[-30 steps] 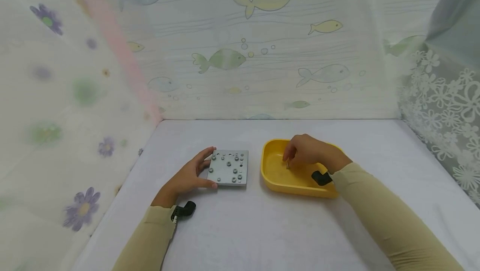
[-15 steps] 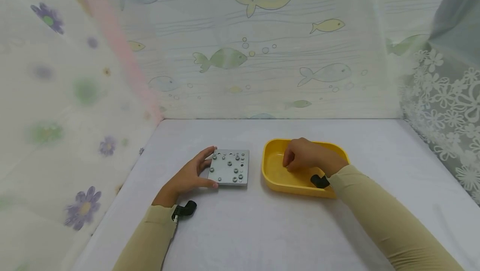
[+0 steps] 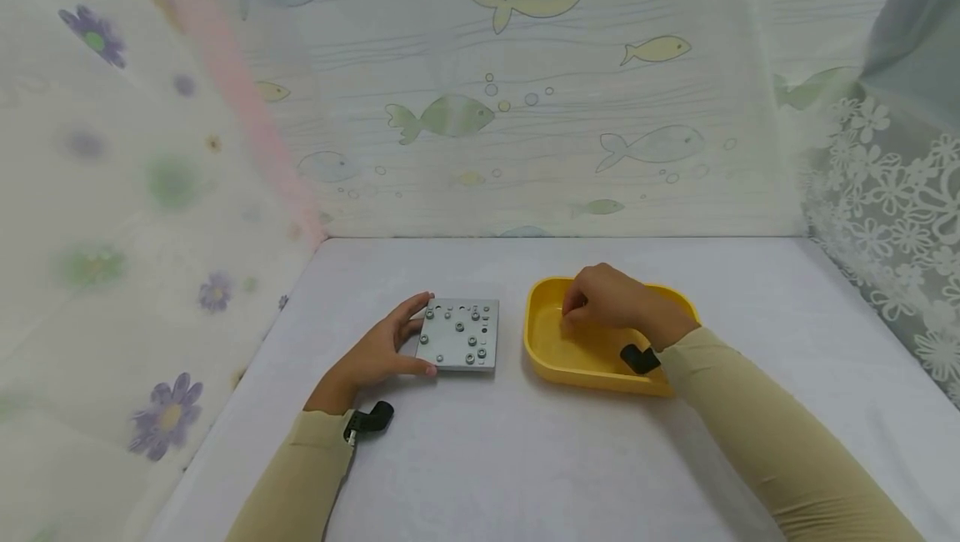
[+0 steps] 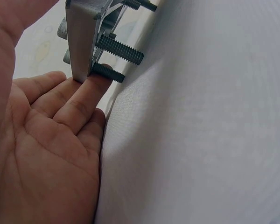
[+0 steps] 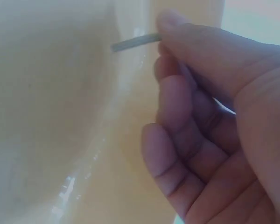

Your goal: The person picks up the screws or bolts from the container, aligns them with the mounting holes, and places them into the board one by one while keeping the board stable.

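A square metal plate (image 3: 457, 335) with several socket-head screws set in it is on the left half of the table. My left hand (image 3: 375, 350) holds its left side, thumb at the near edge and fingers at the far edge. Threaded screw shanks (image 4: 120, 49) stick out below the plate in the left wrist view, close to the fingers. Over the yellow tray (image 3: 543, 367), my right hand (image 3: 615, 302) pinches a thin screw (image 5: 136, 42) between thumb and index finger. The end inside the fingertips is hidden, and the screw is blurred.
A white cloth (image 3: 480, 459) covers the table. Behind it hangs a fish-print curtain (image 3: 450, 167), with a flower-print curtain (image 3: 172, 275) on the left. The tray's raised rim surrounds the right hand's fingers.
The right hand dipped lower in the tray half a second ago and has since risen slightly, fingertips shifting a little left. The left hand and plate stay where they were.
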The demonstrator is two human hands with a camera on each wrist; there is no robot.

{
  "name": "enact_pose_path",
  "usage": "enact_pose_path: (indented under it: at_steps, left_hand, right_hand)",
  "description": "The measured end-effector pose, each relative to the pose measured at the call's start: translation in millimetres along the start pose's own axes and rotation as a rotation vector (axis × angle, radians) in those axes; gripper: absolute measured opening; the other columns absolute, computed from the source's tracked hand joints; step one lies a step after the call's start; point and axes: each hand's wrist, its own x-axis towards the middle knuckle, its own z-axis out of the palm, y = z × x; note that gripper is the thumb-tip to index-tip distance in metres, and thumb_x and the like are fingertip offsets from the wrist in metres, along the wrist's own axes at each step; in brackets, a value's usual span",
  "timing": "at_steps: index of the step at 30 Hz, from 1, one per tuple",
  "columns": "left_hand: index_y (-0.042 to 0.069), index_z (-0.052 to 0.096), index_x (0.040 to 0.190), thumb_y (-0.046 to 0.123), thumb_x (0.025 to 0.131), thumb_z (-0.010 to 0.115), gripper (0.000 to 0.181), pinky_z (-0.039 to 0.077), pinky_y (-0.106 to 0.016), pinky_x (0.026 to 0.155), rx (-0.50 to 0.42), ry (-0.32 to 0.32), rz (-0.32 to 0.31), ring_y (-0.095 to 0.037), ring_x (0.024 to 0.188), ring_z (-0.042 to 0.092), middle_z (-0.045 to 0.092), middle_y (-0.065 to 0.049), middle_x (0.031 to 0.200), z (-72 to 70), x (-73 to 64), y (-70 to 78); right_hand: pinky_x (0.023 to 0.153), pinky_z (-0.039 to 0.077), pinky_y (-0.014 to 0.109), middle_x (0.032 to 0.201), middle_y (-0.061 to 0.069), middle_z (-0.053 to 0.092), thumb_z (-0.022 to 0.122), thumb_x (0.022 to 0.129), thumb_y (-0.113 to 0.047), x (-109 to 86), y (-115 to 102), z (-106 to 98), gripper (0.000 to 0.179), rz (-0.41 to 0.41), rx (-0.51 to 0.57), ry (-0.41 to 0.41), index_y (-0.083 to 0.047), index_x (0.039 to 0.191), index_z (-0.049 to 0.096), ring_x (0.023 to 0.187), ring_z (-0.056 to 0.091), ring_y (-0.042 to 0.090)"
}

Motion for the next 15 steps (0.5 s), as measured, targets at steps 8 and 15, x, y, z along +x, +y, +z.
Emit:
enact_pose_path:
  at_steps: [8,15]
  left_hand:
    - [0.024,0.019,0.166,0.021,0.067,0.099,0.128,0.022,-0.048,0.126,0.011,-0.001,0.001,-0.018,0.149,0.043,0.026,0.007,0.171,-0.1,0.9,-0.1]
    - [0.024,0.019,0.166,0.018,0.067,0.099,0.127,0.022,-0.050,0.126,0.020,-0.004,0.012,-0.020,0.149,0.042,0.025,0.004,0.172,0.5,1.0,2.5]
  right_hand:
    - [0.071,0.053,0.030,0.082,-0.013,0.071,0.080,0.092,-0.028,2.0,-8.8,-7.9,0.006,-0.094,-0.063,0.096,-0.024,0.090,0.081,0.076,0.061,0.011]
    - [0.072,0.055,0.030,0.087,-0.015,0.073,0.078,0.094,-0.030,10.3,-30.4,-12.5,0.005,-0.169,-0.008,0.152,-0.027,0.094,0.081,0.078,0.064,0.011]
